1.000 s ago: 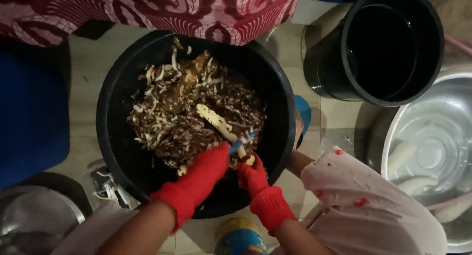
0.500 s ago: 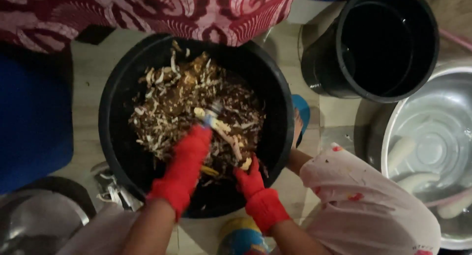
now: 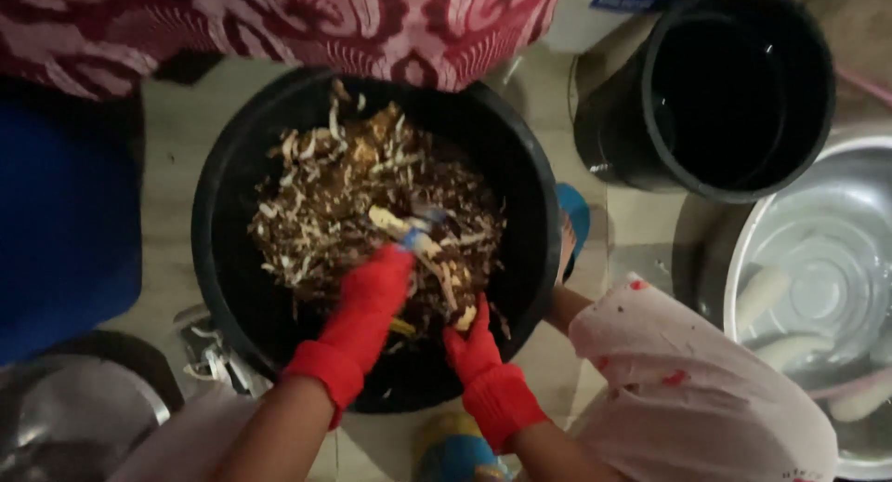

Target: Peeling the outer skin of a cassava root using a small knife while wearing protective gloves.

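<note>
two gloved hands work over the big black tub [image 3: 232, 287], which is full of brown and pale peelings [image 3: 344, 203]. at about two o'clock from it stands an empty black bucket [image 3: 743, 82], and at four o'clock a steel basin [image 3: 799, 259] with water and pale peeled roots. at eight o'clock a steel lid [image 3: 74, 417] shows in part.

the step in hand seems to be the peeling of a pale root [image 3: 437, 259], which lies over the middle of the tub. the right hand [image 3: 476, 347], at six o'clock, has its fingers closed on the near end of the root. the left hand [image 3: 376, 291] has its fingers closed on a blue-handled peeler [image 3: 413, 233], set against the root's far part.

i judge that the next move calls for a firm hold and a turn of the root to bring unpeeled skin under the blade.
</note>
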